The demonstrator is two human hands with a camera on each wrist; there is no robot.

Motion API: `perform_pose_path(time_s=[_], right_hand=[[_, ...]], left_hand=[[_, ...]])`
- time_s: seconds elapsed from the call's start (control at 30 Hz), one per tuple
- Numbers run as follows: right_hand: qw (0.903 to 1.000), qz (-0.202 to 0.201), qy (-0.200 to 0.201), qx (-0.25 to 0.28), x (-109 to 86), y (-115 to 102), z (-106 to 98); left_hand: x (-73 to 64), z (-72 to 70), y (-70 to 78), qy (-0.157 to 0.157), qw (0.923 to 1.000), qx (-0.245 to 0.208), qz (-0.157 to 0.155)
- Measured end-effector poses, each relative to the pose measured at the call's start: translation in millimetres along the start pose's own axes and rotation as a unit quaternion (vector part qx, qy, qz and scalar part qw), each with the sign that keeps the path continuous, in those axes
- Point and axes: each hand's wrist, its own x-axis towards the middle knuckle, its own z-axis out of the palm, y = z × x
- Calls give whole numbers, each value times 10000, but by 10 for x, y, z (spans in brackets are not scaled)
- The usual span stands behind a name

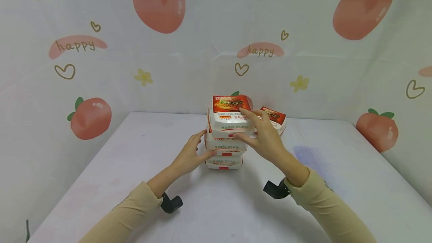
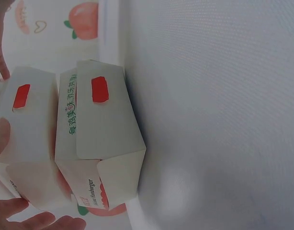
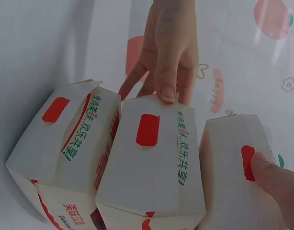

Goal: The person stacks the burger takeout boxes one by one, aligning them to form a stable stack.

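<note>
Three white-and-red paper hamburger boxes stand in a stack in the head view. My right hand point(image 1: 268, 140) grips the top hamburger box point(image 1: 229, 121), its thumb on the front by the red sticker and its fingers over the upper right side. The left hand point(image 1: 189, 156) holds the middle hamburger box point(image 1: 226, 146), thumb on the front and fingers along the left side. Under it, the bottom hamburger box point(image 1: 223, 162) rests on the table. In the right wrist view, the top box point(image 3: 233, 177) sits slightly askew against the middle box point(image 3: 152, 153).
Another hamburger box point(image 1: 278, 117) lies behind the stack to the right, partly hidden by my right hand. A fruit-patterned cloth point(image 1: 209, 21) hangs behind the white table point(image 1: 148, 134). Black curved pieces point(image 1: 172, 203) show at both wrists.
</note>
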Motion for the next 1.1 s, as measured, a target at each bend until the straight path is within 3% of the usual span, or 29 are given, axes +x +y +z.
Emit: perform_pose_path(time_s=[1.1], right_hand=[[9993, 82, 103, -352, -30, -115, 44]], left_hand=[[-13, -9, 24, 41, 10000, 70, 33]])
